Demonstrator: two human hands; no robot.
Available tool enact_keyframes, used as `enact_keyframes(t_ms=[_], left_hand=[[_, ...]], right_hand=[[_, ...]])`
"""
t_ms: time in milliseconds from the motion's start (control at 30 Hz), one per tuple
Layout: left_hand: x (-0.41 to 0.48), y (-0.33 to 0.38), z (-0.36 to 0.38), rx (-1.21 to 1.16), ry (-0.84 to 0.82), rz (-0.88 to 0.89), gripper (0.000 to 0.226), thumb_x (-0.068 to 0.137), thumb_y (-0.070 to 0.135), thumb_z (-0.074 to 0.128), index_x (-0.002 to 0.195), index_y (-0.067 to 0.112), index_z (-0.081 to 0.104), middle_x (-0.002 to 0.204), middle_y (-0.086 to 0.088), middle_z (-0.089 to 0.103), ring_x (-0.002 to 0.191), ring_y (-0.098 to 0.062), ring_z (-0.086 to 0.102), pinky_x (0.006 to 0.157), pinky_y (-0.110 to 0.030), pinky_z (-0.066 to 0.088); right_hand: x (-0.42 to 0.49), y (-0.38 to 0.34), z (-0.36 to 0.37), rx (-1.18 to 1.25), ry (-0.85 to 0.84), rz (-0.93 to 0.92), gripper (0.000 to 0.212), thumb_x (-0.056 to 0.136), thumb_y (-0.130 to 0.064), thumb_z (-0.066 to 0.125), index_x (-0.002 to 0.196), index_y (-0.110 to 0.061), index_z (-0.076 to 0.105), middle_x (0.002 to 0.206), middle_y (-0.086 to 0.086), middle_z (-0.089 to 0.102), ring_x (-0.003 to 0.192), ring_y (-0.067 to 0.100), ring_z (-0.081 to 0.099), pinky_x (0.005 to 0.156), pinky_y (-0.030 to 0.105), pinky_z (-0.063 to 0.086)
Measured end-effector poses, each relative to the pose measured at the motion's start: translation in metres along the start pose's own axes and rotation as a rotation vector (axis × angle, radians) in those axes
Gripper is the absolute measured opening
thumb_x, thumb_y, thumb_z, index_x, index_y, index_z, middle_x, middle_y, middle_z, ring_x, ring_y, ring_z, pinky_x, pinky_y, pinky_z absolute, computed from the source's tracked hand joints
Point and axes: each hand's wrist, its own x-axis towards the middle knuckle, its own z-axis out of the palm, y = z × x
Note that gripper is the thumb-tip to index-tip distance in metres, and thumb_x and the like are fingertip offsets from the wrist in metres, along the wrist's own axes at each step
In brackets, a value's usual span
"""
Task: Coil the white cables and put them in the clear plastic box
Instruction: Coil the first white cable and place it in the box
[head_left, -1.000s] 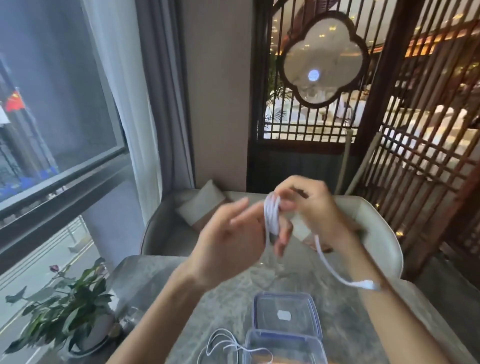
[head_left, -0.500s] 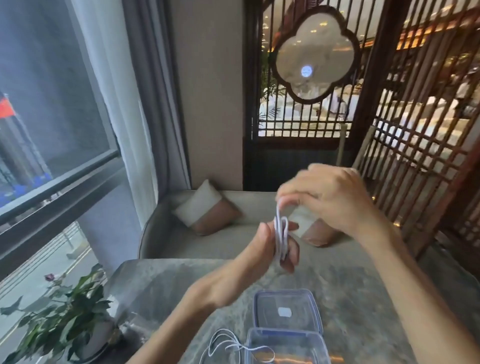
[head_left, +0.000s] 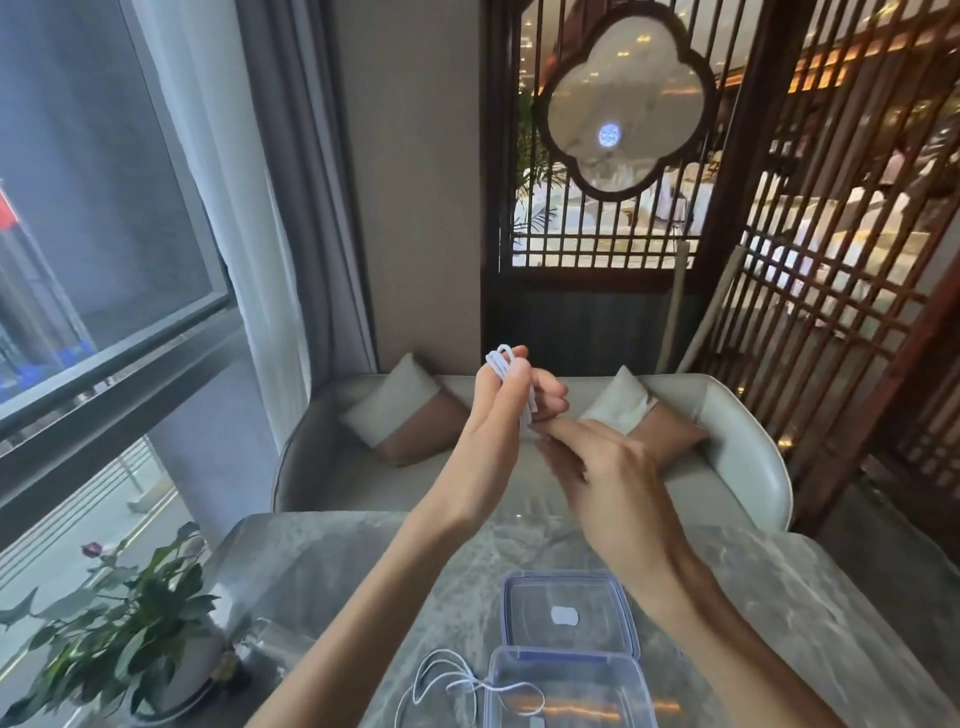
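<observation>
Nearest, at the bottom edge, the open box (head_left: 613, 680) sits on the table (head_left: 322, 571). Its lid (head_left: 569, 587) lies flat just behind it. A loose cable (head_left: 436, 680) sprawls beside the box on the left, one end reaching over its rim; that one is not yet coiled.

Above the table, the left hand (head_left: 488, 431) is raised edge-on and grips the coil (head_left: 500, 359), thumb pressed over the loops, whose tops stick out above the fingers. The right hand (head_left: 608, 483) reaches in from below, its forefinger touching the coil's lower end. Whether it pinches the tail or only steadies it I cannot tell, as the left hand hides the contact.

The coil seems nearly wound, with the tail left to secure.

- The loops are held by thumb pressure alone, so a loosened grip during the carry down would probably let them spring open.
- A free tail could catch on the box rim or tangle with the loose cable.

Beyond the hands stands a sofa (head_left: 737, 426).
</observation>
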Motion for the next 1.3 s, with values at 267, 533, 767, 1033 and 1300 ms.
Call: enact_keyframes(t_ms=[267, 533, 767, 1033, 1300], left_hand=[[0.004, 0.004, 0.006, 0.114, -0.050, 0.252, 0.027, 0.104, -0.003, 0.035, 0.130, -0.008, 0.040, 0.107, -0.025, 0.065, 0.099, -0.024, 0.065, 0.096, -0.034, 0.052], [-0.001, 0.002, -0.011, 0.195, -0.190, 0.151, 0.024, 0.104, 0.017, 0.040, 0.115, 0.001, 0.055, 0.087, 0.008, 0.071, 0.081, -0.012, 0.064, 0.076, -0.024, 0.049], [0.002, 0.011, -0.028, 0.168, -0.318, 0.132, 0.027, 0.100, 0.018, 0.045, 0.112, -0.002, 0.058, 0.074, -0.012, 0.062, 0.055, -0.017, 0.048, 0.057, -0.026, 0.039], [0.017, 0.034, -0.030, -0.095, -0.274, 0.290, 0.026, 0.101, 0.009, 0.047, 0.121, -0.007, 0.052, 0.104, -0.017, 0.071, 0.077, -0.026, 0.062, 0.079, -0.035, 0.054], [0.025, 0.023, -0.035, 0.268, -0.226, 0.393, 0.023, 0.103, 0.020, 0.049, 0.121, 0.008, 0.055, 0.108, -0.004, 0.073, 0.095, -0.023, 0.072, 0.082, -0.033, 0.059]], right_hand=[[-0.003, 0.011, 0.015, -0.086, 0.492, -0.197, 0.015, 0.098, -0.012, 0.064, 0.108, -0.006, 0.074, 0.102, 0.003, 0.076, 0.094, 0.013, 0.069, 0.095, 0.014, 0.047], [0.014, 0.022, -0.001, -0.224, 0.597, -0.378, 0.025, 0.087, -0.022, 0.080, 0.108, -0.020, 0.067, 0.105, 0.000, 0.060, 0.099, 0.024, 0.058, 0.103, 0.021, 0.036], [0.035, 0.012, -0.028, 0.432, -0.184, -0.100, 0.074, 0.092, -0.054, 0.058, 0.156, -0.030, 0.030, 0.145, -0.023, 0.047, 0.134, 0.002, 0.048, 0.102, 0.025, 0.048], [0.052, -0.008, -0.001, 1.231, -0.379, 0.388, 0.048, 0.101, -0.051, 0.036, 0.135, -0.029, 0.062, 0.136, 0.006, 0.065, 0.128, 0.026, 0.061, 0.101, 0.042, 0.054], [0.056, -0.006, -0.002, 1.720, -0.376, 0.686, 0.051, 0.104, -0.042, 0.035, 0.140, -0.013, 0.058, 0.148, 0.018, 0.053, 0.140, 0.031, 0.049, 0.112, 0.044, 0.042]])
